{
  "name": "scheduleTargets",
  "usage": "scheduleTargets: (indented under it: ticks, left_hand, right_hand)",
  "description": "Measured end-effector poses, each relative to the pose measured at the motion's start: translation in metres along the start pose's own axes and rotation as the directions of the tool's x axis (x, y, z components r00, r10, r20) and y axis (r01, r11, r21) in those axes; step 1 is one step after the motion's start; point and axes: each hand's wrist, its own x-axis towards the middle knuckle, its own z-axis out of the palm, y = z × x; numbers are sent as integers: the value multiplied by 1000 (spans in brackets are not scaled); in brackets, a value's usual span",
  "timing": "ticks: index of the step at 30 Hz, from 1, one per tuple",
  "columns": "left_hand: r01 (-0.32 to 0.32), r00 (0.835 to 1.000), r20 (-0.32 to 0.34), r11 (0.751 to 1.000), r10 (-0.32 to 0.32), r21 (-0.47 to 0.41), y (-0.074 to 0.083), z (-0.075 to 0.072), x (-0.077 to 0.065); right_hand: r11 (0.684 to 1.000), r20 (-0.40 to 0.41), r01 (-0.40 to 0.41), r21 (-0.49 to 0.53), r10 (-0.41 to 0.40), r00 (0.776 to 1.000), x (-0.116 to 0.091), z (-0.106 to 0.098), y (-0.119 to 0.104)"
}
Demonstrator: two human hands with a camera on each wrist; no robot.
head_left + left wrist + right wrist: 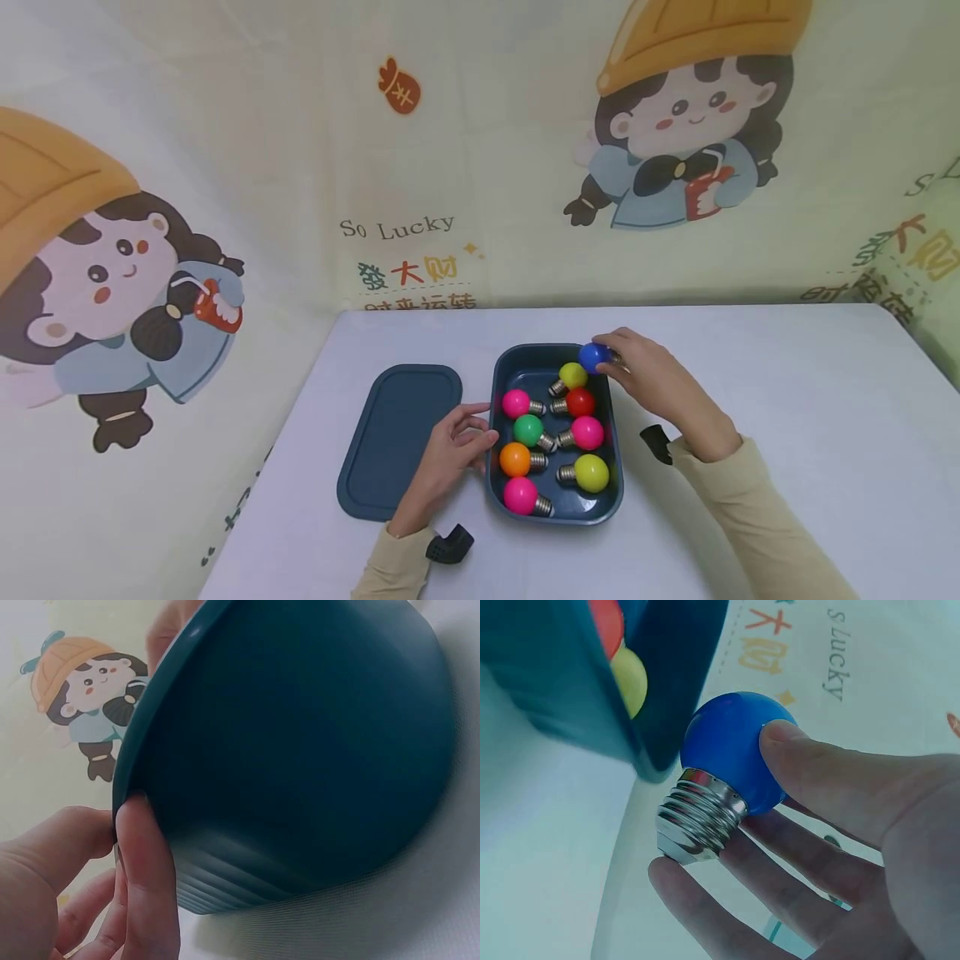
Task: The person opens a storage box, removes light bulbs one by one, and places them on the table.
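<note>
A dark blue box (592, 508) holds several round coloured light bulbs with silver screw bases. At its far right corner my right hand (637, 367) pinches a blue light bulb (731, 746) by its round part. The thumb lies on one side of the bulb and fingers sit behind it. Its metal base (697, 817) points away from the box. My left hand (453, 442) grips the left wall, with thumb and fingers at the rim (161, 697). Among the bulbs inside are a green one (528, 430), an orange one (514, 459) and a red one (580, 402).
Left of the box a matching dark blue lid (393, 442) lies flat on the white table (787, 400). A printed cloth (510, 167) with cartoon figures hangs behind the table and along its left side.
</note>
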Motion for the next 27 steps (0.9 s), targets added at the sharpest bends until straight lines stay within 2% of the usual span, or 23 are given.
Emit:
scheduleTargets:
  ticks: [11, 16, 27]
  left_hand:
    - [0, 1000, 1, 1000, 0, 0, 1, 0, 2]
    - [-1, 1000, 3, 1000, 1, -9, 2, -1, 2]
    - [3, 1000, 24, 1000, -3, -6, -1, -1, 3]
  right_hand:
    - [999, -31, -23, 34, 24, 999, -9, -2, 24]
    - [998, -17, -53, 32, 54, 998, -12, -3, 34]
    - [997, 23, -68, 19, 68, 997, -16, 7, 55]
